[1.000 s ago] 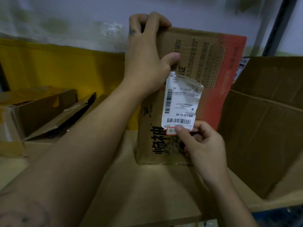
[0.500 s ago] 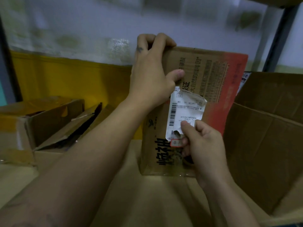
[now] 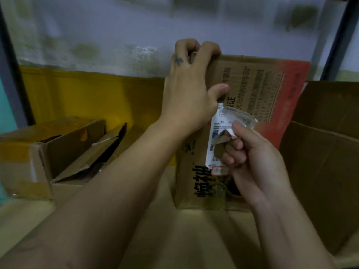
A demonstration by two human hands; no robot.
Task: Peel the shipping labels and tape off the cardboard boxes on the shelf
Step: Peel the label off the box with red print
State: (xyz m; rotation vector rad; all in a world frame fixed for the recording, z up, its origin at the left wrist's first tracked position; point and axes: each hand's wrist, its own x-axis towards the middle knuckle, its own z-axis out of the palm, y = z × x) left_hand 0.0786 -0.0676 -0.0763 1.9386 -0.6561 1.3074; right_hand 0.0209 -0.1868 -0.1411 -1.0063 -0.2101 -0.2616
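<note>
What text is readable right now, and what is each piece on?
"大自然的咖啡因": printed on the side of the cardboard box.
Big black characters low on that box: partly covered, unsure.
Print and barcode on the shipping label: too small to read.
Print on the red-edged sticker: blurred.

left hand (image 3: 186,90) on top: fingers hooked over the upper edge of the upright brown-and-red printed cardboard box (image 3: 262,90), thumb flat across its face, small dark mark on the back of the hand. right hand (image 3: 252,156) just below that grip, fingers curled, thumb clamping the white barcoded paper shipping label (image 3: 213,136) against them. Both forearms bare, reaching up from below.
</note>
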